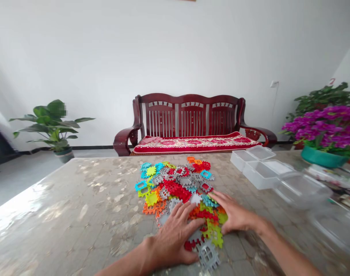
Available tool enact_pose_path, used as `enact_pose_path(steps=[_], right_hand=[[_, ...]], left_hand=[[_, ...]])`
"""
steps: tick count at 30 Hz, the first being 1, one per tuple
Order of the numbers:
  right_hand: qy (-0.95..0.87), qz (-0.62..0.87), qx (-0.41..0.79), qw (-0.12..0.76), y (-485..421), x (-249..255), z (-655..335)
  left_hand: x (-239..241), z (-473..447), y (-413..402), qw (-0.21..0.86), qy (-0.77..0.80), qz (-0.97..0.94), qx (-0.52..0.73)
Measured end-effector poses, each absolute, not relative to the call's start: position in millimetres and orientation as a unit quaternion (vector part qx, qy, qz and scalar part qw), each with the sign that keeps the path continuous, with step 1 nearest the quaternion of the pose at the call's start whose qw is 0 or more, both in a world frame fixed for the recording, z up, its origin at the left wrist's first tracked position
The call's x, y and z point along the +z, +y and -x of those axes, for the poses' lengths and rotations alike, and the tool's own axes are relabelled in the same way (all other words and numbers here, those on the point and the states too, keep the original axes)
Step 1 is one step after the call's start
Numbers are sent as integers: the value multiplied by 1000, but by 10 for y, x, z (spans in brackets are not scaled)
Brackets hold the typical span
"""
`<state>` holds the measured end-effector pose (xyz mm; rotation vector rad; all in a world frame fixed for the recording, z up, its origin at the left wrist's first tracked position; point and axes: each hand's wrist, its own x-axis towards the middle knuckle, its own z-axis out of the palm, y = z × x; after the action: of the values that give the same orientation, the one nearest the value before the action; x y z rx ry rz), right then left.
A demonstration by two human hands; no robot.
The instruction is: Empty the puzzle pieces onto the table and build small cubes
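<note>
A loose pile of flat plastic interlocking tiles (173, 187) in red, grey, orange, lime green and turquoise spreads over the middle of the table. My left hand (176, 234) lies across the near left part of the pile, palm down, its fingers spread over the pieces. At the pile's right edge my right hand (235, 214) rests with fingers apart, touching the tiles there. Close to my left thumb are a lime green tile (214, 233) and a grey window tile (207, 254). The tiles beneath my left palm are hidden.
The table (85, 222) has a patterned cover. Clear plastic boxes (260, 174) and transparent lids (303, 188) stand on the right, near purple flowers (327, 124) in a teal pot (321, 156). Beyond are a wooden bench (192, 115) and a potted plant (55, 126).
</note>
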<state>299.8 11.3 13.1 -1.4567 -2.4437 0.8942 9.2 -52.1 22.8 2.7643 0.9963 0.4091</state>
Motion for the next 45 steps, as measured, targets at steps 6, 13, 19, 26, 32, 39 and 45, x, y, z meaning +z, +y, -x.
enact_pose_path(steps=[6,13,19,26,32,39,45], right_hand=[[-825,454,265,206,123,-1,-2756],[-723,449,373,370,184,-4,-2458],[-549,450,519,477,288,181,-2242],[-570,457,477,488,610,545,-2077],[-647,486,405,425,656,537,-2313],[-742,524,355,220,323,419,-2861],[-814,521,247,69,1,368,-3045]], left_hand=[[160,-231,-422,39,410,-897,162],[269,-339,-200,48,451,-875,170],[338,-315,-22,104,510,-820,237],[489,-148,385,89,588,-750,290],[578,-12,251,1,560,-769,310],[482,-144,-321,158,250,-943,156],[363,-282,-354,200,176,-960,83]])
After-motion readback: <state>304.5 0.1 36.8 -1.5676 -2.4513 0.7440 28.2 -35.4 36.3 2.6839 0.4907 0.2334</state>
